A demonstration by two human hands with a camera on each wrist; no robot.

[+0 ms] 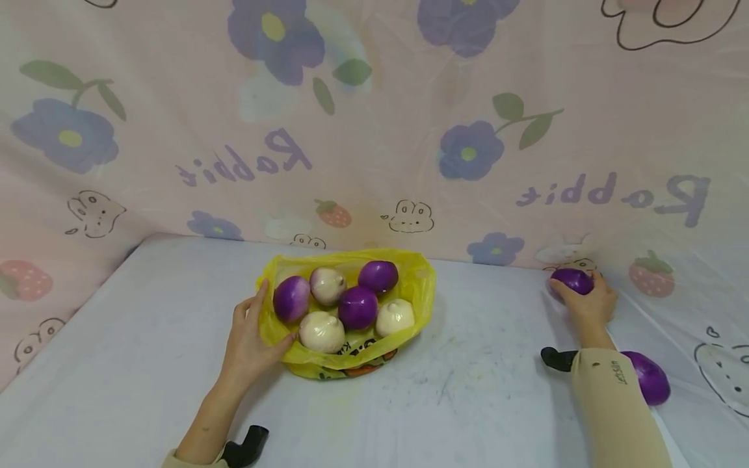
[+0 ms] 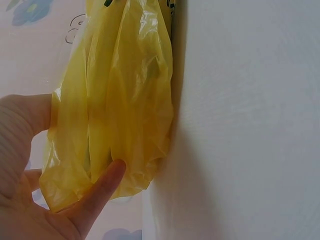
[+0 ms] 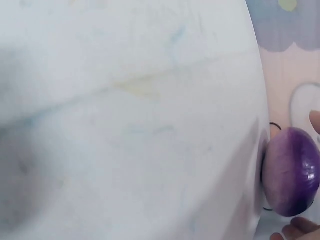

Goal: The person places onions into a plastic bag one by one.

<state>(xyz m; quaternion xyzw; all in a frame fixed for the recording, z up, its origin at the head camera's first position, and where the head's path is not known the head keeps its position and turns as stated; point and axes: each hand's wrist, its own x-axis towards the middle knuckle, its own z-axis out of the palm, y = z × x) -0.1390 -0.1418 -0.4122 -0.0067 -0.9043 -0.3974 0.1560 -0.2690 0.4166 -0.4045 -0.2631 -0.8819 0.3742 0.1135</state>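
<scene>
In the head view, the left hand [image 1: 248, 351] grips the yellow bag [image 1: 425, 292]; the right hand [image 1: 590, 305] holds a purple onion [image 1: 573, 281] by the far edge of the table [image 1: 468, 403]. Left wrist: the bag might tear if tugged. Right wrist: the onion's glossy skin might slip free

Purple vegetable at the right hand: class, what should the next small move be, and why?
Probably bring the purple vegetable a little toward the yellow bag: the right hand has thumb and fingers around the vegetable, the left hand holds the bag's open rim, and six round vegetables lie inside.
</scene>
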